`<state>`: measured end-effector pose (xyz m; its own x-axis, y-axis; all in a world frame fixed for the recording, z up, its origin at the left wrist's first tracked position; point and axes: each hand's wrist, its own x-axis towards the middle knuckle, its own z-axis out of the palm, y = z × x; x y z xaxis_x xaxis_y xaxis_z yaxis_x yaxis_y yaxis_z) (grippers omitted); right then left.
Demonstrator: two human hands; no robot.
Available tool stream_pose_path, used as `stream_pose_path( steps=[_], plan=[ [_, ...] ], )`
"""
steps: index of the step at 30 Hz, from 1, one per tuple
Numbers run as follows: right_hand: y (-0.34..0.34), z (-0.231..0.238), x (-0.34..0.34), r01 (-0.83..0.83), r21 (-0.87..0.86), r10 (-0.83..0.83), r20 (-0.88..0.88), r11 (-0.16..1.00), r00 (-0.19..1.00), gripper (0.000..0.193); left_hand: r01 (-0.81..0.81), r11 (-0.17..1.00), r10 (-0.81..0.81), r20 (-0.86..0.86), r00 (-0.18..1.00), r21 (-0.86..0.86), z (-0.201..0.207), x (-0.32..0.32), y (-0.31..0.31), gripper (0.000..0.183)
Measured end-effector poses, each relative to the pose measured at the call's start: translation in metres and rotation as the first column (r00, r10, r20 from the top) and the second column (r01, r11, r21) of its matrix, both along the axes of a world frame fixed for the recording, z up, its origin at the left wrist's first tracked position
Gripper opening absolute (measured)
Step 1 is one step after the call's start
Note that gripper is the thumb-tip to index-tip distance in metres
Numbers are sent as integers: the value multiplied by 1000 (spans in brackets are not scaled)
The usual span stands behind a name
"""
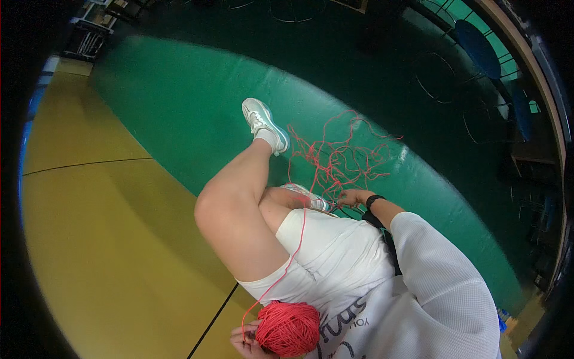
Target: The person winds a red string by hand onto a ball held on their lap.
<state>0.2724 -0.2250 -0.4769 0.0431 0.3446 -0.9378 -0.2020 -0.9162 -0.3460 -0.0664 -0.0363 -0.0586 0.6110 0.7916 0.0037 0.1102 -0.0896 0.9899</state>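
Note:
A large ball of red yarn (pixel 289 328) sits against my shirt at the lower edge. My left hand (pixel 248 342) is closed around its left side, with some fingers hidden behind it. One strand of yarn (pixel 302 230) rises from the ball, over my white shorts and bent leg, to a loose tangle of red yarn (pixel 335 158) on the green floor. At the tangle's near edge is my right hand (pixel 354 197), wearing a black wristband. Its fingers look pinched together on the yarn, though the fingertips are small in view.
I sit on the floor where a green area (pixel 179 78) meets a yellow one (pixel 107 239). My white shoe (pixel 263 119) lies just left of the tangle. A dark cord shows beside my right hand. Blue round-seated stools (pixel 477 49) stand at the far right.

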Motion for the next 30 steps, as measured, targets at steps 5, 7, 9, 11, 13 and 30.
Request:
stream_pose_path(
  steps=[5,7,9,11,13,30],
  plan=[
    [2,-35,-18,-10,161,5,29,987,1000,42,-67,997,64,-84,994,-36,4,12,-4,29],
    [1,-50,-22,-37,196,42,-22,980,999,38,-101,993,93,-132,987,-60,9,17,-5,31],
    [5,-65,-23,-26,247,35,-32,969,999,33,-79,997,78,-151,985,3,9,19,-4,30],
    [10,-66,-26,-13,238,29,-62,971,998,28,-57,998,61,-159,985,30,10,18,-1,28],
    [10,-66,-26,8,219,12,-90,976,996,24,-26,999,33,-165,986,48,12,17,1,26],
    [-13,-56,6,712,163,-703,-117,683,701,4,-90,996,89,-204,975,2,13,9,6,20]
  ],
)
